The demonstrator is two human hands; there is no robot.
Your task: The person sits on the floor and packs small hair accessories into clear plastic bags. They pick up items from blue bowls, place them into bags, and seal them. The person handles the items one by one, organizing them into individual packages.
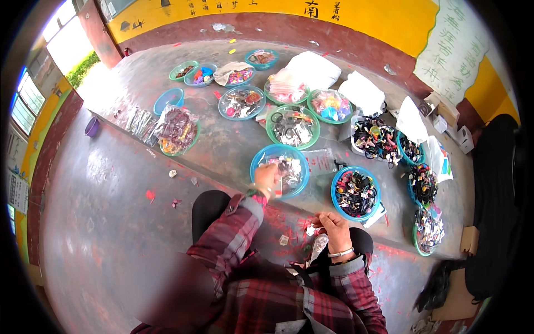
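Observation:
My left hand (266,179) reaches over the near rim of a blue basket (253,167) and is smeared by motion, so its finger positions do not show clearly. Inside that basket lie small clear packets (291,171) with white and dark bits. Above my right knee, my right hand (335,231) pinches thumb and fingers together at a small white piece (312,230), whose exact kind is too small to make out. Just beyond my right hand stands another blue basket (334,200), filled with dark hair ties (356,192) bearing coloured ornaments.
A green basket (317,136) of dark and white accessories stands farther out. More baskets hold coloured pieces, with a white sack (316,68) behind them. A white tub (356,146) of dark bands is at the right. The raised floor's edge (222,181) crosses ahead of my knees.

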